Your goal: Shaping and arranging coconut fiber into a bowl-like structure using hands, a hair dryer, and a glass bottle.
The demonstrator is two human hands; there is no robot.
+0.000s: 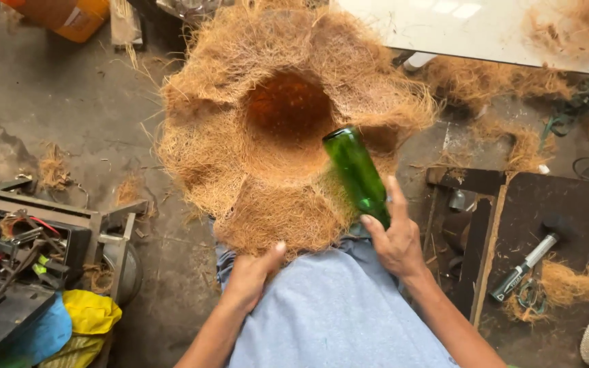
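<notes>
A large bowl-shaped mat of golden coir fibre (240,163) rests against my lap, its hollow middle facing up. My right hand (395,235) grips a green glass bottle (356,172) by its lower part, the bottle's base pointing into the fibre near the hollow's right rim. My left hand (252,271) presses against the near edge of the fibre, thumb up on it, holding no separate thing. My grey-blue clothing (335,307) fills the bottom centre.
A tray of hand tools (15,245) and a yellow cloth (90,313) lie at left on the concrete floor. At right are dark boards with a screwdriver (523,262), loose fibre clumps (574,283), and a white tabletop (472,27) at top right.
</notes>
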